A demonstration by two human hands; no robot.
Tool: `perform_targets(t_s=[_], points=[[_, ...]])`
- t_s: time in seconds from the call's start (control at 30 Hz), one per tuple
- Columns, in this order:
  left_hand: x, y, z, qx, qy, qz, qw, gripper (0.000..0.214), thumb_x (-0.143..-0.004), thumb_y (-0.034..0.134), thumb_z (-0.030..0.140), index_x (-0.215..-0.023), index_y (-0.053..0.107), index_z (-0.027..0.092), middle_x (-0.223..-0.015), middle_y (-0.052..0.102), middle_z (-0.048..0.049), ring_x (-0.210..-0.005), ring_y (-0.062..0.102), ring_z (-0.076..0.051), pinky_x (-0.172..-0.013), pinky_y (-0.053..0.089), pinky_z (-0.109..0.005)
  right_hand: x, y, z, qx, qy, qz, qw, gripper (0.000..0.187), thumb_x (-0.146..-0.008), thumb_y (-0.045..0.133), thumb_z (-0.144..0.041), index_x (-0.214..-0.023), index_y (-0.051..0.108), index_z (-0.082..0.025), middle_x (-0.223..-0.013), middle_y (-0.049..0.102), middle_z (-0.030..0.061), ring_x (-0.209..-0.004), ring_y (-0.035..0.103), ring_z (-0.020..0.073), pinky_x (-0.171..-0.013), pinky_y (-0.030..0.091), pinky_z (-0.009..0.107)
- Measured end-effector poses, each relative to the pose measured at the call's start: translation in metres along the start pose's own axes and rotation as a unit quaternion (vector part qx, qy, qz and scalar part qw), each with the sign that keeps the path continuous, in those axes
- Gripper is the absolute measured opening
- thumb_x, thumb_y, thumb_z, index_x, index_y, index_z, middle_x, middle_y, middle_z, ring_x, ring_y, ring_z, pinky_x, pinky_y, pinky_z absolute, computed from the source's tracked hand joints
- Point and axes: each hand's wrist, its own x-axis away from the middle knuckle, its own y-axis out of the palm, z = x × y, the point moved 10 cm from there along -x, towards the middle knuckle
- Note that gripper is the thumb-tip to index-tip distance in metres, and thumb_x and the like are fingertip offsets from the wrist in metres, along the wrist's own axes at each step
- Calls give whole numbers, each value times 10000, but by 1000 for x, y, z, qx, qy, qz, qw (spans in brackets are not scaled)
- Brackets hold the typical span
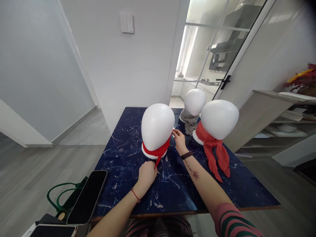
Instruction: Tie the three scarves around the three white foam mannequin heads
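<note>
A white mannequin head stands on the dark blue marbled table in front of me, with a bright red scarf wrapped round its neck. My left hand is closed on the scarf's hanging end, low at the front. Up at the right side of the neck, my right hand pinches another part of the red scarf between thumb and fingers. To the right, a second mannequin head wears a coral scarf knotted with two tails hanging down. Behind it, a third head has a grey scarf.
The table has its front edge close to my body. A black-screened phone lies at the left by a green-handled bag; part of another device shows below. A shelf unit and a glass door stand beyond.
</note>
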Motion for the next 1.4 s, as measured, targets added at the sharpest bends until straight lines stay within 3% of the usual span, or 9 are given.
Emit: perform_targets(t_s=[0.13, 0.23, 0.33, 0.47, 0.57, 0.67, 0.9, 1.2, 1.4], points=[[-5, -8, 2, 107, 18, 21, 994, 253, -857, 477, 333, -840, 688, 193, -644, 663, -38, -634, 622, -167, -583, 383, -247, 24, 5, -4, 14, 5, -31, 999, 349, -647, 658, -475, -829, 650, -177, -788, 628, 31, -659, 510, 145, -573, 393, 268], [-11, -22, -12, 173, 15, 58, 983, 245, -863, 461, 317, -853, 664, 180, -644, 653, -26, -621, 609, -157, -607, 405, -251, 49, 10, -18, 75, -47, -89, 992, 309, -743, 598, -448, -914, 661, -198, -936, 631, 68, -814, 558, 191, -691, 461, 315], [-21, -41, -36, 208, -4, 136, 969, 174, -813, 470, 177, -906, 613, 142, -799, 669, -69, -743, 626, -179, -699, 452, -281, 72, 6, -21, 140, -84, -117, 980, 395, -820, 496, -380, -1175, 575, -228, -1195, 543, 97, -1041, 533, 222, -866, 453, 380], [-39, -51, -62, 268, -30, 228, 936, 469, -713, 450, 31, -1173, 504, 109, -1166, 588, -153, -1097, 548, -224, -909, 446, -345, 88, -12, 1, 171, -56, -86, 980, 660, -768, 461, -235, -1408, 301, -250, -1410, 358, 97, -1195, 463, 227, -999, 373, 437], [-60, -37, -70, 343, -27, 216, 914, 609, -683, 417, -22, -1271, 453, 129, -1327, 501, -139, -1235, 458, -213, -1017, 386, -355, 101, 7, 17, 168, -49, -178, 968, 813, -695, 528, -172, -1437, 217, -288, -1486, 254, 61, -1314, 340, 242, -1035, 344, 450], [-76, -23, -66, 408, 14, 173, 896, 628, -684, 401, -36, -1276, 470, 161, -1316, 534, -87, -1228, 473, -185, -1049, 361, -350, 109, 27, 16, 162, -68, -237, 955, 999, -627, 681, -196, -1457, 130, -264, -1512, 197, 75, -1378, 213, 253, -1106, 236, 454], [-74, -16, -63, 455, 35, 143, 878, 584, -725, 458, 9, -1285, 486, 172, -1345, 515, -73, -1223, 483, -173, -1039, 377, -324, 103, 42, 9, 104, -17, -232, 967, 1219, -527, 815, -303, -1459, 33, -223, -1413, 377, 152, -1266, 412, 276, -1060, 323, 457], [-31, -22, -8, 404, 91, 162, 896, 507, -776, 589, 176, -1274, 510, 222, -1227, 498, -94, -1173, 477, -188, -1010, 396, -337, 91, -21, -22, 72, -36, -184, 980, 1076, -467, 838, -256, -1381, 270, -218, -1333, 467, 116, -1214, 457, 234, -1081, 284, 417], [12, 2, 61, 465, 153, 137, 861, 518, -815, 547, 190, -1317, 456, 277, -1200, 416, -76, -1187, 447, -197, -1038, 365, -373, 113, -107, -48, 85, -36, -141, 986, 962, -450, 840, -225, -1310, 409, -219, -1324, 492, 97, -1209, 461, 250, -1055, 333, 433]])
